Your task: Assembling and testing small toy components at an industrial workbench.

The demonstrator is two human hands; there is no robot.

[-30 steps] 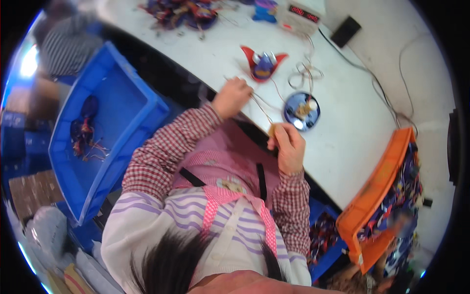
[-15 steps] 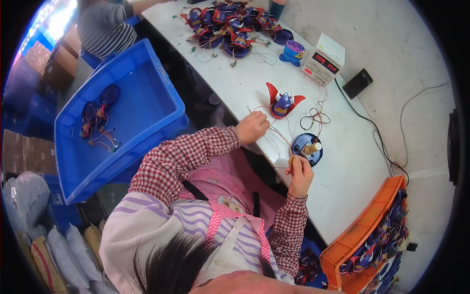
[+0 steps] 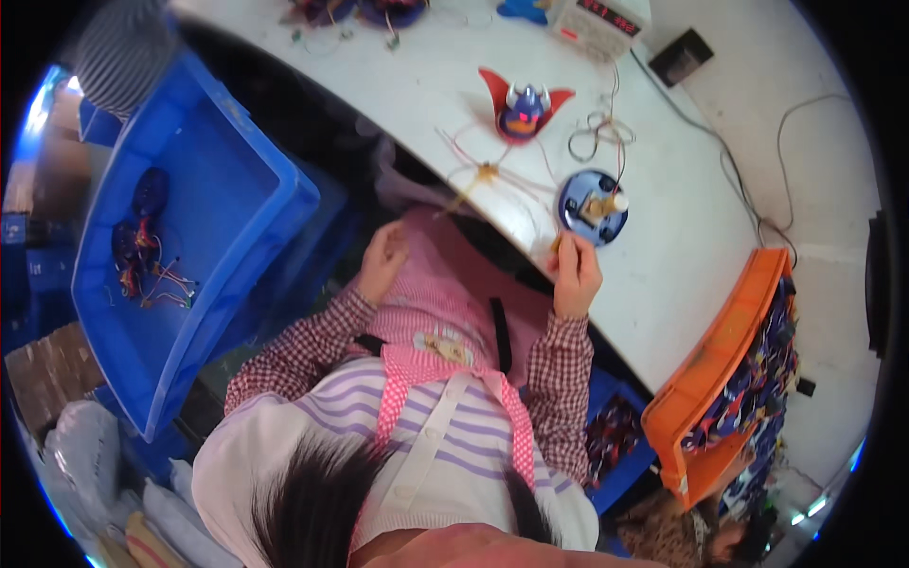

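Observation:
My right hand (image 3: 576, 275) is closed at the table's front edge, its fingertips pinching a small yellowish piece (image 3: 556, 244). Just beyond it lies a round blue base (image 3: 594, 208) with a pale cylindrical part standing on it. Off the table, above my lap, my left hand (image 3: 383, 261) is slightly blurred, fingers loosely bent and nothing visible in them. Thin wires (image 3: 519, 180) run across the table to a purple horned toy head (image 3: 524, 112) with red wings, whose eyes glow red. A yellowish-brown bit (image 3: 486, 172) sits among the wires near the edge.
A blue bin (image 3: 241, 256) at the left holds a few wired toy parts. An orange crate (image 3: 705, 379) full of toys stands at the right. On the table (image 3: 672, 275), a power supply (image 3: 597, 26) with a red display sits at the back, near a black box (image 3: 682, 57).
My left hand has left the wires at the table edge and drawn back over my lap. The toy head's eyes now glow red. The view has shifted; my right hand stays by the base.

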